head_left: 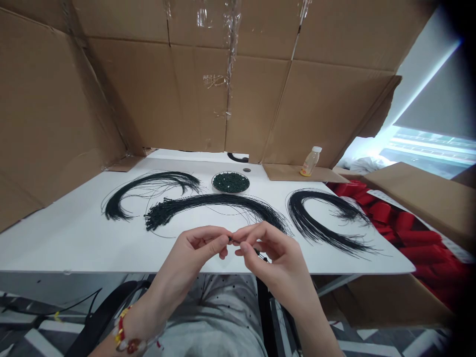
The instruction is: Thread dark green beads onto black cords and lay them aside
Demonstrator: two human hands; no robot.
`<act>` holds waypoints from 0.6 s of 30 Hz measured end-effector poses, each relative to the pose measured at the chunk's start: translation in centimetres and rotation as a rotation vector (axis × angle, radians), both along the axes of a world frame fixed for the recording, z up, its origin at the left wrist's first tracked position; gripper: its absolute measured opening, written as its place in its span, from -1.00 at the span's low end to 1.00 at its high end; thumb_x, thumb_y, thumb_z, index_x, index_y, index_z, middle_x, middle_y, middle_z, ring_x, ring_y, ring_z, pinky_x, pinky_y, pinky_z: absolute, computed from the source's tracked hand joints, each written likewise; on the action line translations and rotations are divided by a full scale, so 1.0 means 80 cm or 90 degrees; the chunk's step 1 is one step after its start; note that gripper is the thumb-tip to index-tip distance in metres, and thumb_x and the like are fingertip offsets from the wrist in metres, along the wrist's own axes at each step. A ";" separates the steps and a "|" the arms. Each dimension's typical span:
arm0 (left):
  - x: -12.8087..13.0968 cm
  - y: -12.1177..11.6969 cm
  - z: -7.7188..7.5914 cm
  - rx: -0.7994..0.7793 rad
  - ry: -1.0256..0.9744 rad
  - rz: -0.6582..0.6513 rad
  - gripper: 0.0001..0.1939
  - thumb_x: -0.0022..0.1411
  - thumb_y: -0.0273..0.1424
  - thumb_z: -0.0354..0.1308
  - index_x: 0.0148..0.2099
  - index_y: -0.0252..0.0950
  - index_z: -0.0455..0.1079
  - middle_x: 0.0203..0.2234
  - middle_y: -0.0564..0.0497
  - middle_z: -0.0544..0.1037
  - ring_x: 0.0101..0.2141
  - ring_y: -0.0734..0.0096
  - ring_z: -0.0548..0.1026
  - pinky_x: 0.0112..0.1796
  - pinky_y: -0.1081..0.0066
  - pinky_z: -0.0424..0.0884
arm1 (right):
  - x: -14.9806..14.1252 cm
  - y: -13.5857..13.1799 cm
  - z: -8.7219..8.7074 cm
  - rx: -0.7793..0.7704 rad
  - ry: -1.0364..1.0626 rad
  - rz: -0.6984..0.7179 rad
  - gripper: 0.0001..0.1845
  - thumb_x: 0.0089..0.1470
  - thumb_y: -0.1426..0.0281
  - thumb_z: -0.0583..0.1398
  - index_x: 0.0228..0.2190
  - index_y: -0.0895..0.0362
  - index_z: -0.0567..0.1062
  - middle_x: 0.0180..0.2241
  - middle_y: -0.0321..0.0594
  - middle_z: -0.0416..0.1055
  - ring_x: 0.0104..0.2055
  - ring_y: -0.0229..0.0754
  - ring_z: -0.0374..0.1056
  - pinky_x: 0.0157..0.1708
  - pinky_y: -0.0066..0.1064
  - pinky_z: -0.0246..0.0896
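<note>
Near the table's front edge, my left hand [199, 250] pinches a thin black cord with a small dark bead-like piece [231, 240] on it between thumb and forefinger. My right hand [275, 253] is closed on the same cord just to the right, fingertips almost touching the left ones. More dark bits [262, 256] show under my right palm, partly hidden. Beyond the hands lies a bundle of black cords [223, 199], its left end a thick cluster of dark pieces [159, 214]. A bowl [230, 193] behind it holds many small dark green beads [230, 181].
Loose black cord bundles curve on the white table [74, 243] at the left [116, 201] and right [297, 215]. A small bottle [311, 161] stands on cardboard at the back. Cardboard walls [197, 99] enclose the table; a box of red rolls [420, 238] is at right.
</note>
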State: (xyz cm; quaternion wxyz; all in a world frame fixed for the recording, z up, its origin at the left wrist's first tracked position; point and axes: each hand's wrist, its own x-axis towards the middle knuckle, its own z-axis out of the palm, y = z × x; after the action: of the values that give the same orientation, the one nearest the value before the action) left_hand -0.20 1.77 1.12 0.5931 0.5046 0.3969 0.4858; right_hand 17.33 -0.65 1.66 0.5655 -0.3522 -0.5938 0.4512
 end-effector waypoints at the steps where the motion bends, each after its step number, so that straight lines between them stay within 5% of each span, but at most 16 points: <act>1: 0.000 0.000 0.000 -0.003 0.001 -0.001 -0.70 0.08 -0.09 0.47 -0.36 -0.24 0.67 -0.59 0.06 0.50 -0.45 0.39 0.35 -0.28 0.38 0.32 | 0.000 0.000 0.000 -0.002 -0.001 0.000 -0.86 0.13 0.48 0.28 -0.45 0.08 0.47 -0.26 -0.21 0.60 -0.21 -0.17 0.54 -0.17 -0.32 0.53; 18: -0.004 -0.003 -0.001 0.014 0.039 -0.003 -0.72 0.09 -0.08 0.45 -0.36 -0.19 0.68 -0.57 0.08 0.49 -0.44 0.42 0.35 -0.31 0.44 0.30 | 0.001 -0.001 0.001 0.012 -0.015 0.004 -0.86 0.13 0.49 0.29 -0.44 0.08 0.47 -0.28 -0.22 0.60 -0.17 -0.16 0.52 -0.16 -0.33 0.51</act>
State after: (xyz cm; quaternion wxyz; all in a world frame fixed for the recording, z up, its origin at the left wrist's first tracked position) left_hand -0.55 1.53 1.03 0.5761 0.5270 0.4083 0.4730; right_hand 17.38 -0.73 1.73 0.5607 -0.3502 -0.6055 0.4431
